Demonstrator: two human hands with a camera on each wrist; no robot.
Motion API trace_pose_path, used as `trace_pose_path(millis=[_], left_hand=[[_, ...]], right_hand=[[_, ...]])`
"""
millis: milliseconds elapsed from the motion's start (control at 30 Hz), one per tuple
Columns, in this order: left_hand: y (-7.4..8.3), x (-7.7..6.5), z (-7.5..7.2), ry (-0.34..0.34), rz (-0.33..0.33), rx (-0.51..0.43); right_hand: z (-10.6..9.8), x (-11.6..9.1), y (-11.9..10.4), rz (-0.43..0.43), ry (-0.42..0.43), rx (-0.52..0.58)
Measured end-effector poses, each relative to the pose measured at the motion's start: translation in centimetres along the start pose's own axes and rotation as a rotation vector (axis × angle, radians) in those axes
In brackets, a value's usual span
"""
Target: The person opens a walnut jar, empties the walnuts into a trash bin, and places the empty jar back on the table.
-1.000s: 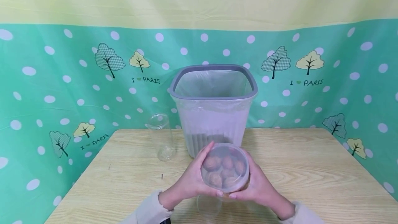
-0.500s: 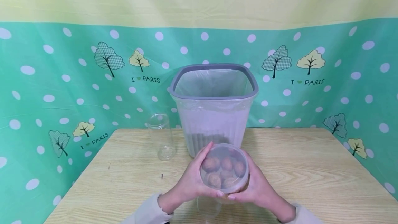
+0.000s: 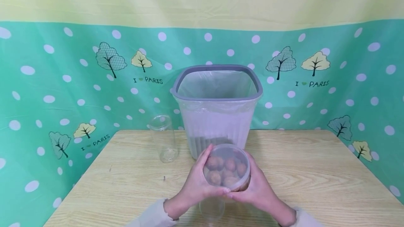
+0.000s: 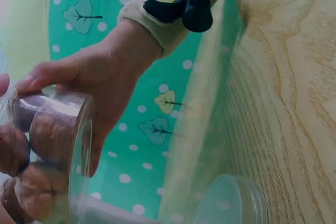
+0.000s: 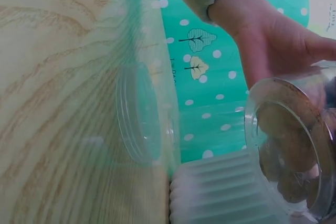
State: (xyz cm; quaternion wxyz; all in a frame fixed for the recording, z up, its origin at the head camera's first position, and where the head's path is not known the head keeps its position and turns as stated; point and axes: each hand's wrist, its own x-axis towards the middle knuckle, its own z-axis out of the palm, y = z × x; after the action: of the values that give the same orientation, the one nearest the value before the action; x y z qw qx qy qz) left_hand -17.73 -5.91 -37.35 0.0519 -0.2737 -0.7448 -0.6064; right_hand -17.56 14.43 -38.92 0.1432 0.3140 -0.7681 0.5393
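Note:
A round transparent jar (image 3: 226, 166) of walnuts, topped by a translucent lid, is held off the table between my two hands. My left hand (image 3: 196, 184) grips its left side, with the thumb across the near side. On the other side my right hand (image 3: 257, 186) grips the jar, its thumb tip close to the left thumb. Across the jar (image 4: 52, 145), the left wrist view shows my right hand (image 4: 107, 72); the right wrist view shows my left hand (image 5: 273, 40) and the jar's underside. The far fingers are partly hidden.
Under the hands a round translucent lid (image 3: 212, 208) lies on the wooden table (image 3: 126, 192). A tall transparent jar (image 3: 164, 139) stands at the back left. Behind the hands stands a pale bin (image 3: 217, 116) with a grey rim and a liner. A patterned curtain (image 3: 113, 115) surrounds the table.
Both hands have shifted the walnut jar slightly left and up in the head view, turning it a little. The walnuts inside sit differently. The bin, tall jar and loose lid stay put.

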Motion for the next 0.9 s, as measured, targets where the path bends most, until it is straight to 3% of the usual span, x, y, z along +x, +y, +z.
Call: trace_pose_path(millis=[500,900], left_hand=[[-0.2,-0.1,0.9,0.136,-0.050,0.029],[-0.1,0.4,1.7,0.218,-0.104,0.011]], right_hand=[[1.5,-0.1,-0.1,0.073,0.150,-0.042],[3.0,0.3,-0.1,0.067,0.242,-0.084]])
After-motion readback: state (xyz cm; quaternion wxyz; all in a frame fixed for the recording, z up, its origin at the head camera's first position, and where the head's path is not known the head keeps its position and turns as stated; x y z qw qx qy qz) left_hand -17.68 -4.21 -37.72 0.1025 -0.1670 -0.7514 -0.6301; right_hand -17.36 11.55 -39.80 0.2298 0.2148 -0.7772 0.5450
